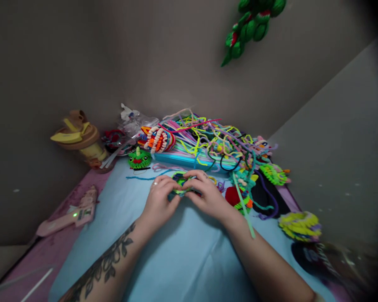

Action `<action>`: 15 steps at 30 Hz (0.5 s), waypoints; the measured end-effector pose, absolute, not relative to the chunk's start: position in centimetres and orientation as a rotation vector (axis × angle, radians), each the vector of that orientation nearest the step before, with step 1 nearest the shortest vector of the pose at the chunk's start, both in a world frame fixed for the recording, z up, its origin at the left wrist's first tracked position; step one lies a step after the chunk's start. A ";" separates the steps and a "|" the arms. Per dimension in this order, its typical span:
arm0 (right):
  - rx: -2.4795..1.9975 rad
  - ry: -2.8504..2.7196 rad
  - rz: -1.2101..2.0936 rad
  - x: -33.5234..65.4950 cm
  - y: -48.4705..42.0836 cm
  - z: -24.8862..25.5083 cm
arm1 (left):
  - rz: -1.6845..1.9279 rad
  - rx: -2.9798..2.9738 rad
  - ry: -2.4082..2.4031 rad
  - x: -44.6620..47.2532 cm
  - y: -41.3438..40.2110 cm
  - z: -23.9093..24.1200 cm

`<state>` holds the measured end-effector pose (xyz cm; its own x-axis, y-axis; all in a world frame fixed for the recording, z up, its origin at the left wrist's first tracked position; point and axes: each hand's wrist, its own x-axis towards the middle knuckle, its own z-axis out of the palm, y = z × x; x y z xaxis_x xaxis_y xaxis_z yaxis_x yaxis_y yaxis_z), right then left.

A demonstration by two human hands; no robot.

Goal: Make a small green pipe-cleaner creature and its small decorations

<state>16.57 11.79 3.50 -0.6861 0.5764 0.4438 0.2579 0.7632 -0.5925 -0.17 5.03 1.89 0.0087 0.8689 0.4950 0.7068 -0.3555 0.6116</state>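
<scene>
Between my two hands is a small rounded piece of bent pipe cleaners (179,178), bright green and blue. My left hand (161,199) pinches its left side, a ring on one finger. From the right, the fingers of my right hand (208,194) curl round the other side and cover much of it. The piece is held just above the blue cloth (182,251). A blue pipe cleaner (141,177) lies left of my fingers. Just behind the hands a blue tray (189,161) holds a heap of loose pipe cleaners (204,140) in many colours.
Left stand a green pipe-cleaner figure (139,158), a pink glue gun (85,212) with a lit green light, and a brown and yellow pot-like object (78,136). On the right lie a yellow fuzzy piece (299,225) and a pale green strip (244,207). Green figures (248,29) hang above.
</scene>
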 end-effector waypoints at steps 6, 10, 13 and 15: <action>-0.471 -2.333 0.615 16.9 11.9 3.9 | 1.257 1.925 1.491 -0.4 5.1 2.4; -0.444 -2.284 0.706 17.0 11.9 4.2 | 1.210 1.759 1.372 -0.8 5.0 2.2; -0.402 -2.259 0.772 17.0 11.9 4.4 | 1.136 1.582 1.253 -0.9 4.9 2.5; -0.342 -2.272 0.801 17.0 11.9 4.6 | 1.071 1.410 1.170 -0.9 4.8 2.9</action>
<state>16.99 11.92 4.60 -0.7245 0.4453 0.5261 0.0171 0.7746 -0.6322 -0.90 4.85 2.89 0.1486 0.9880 0.0414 0.1284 -0.0608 0.9899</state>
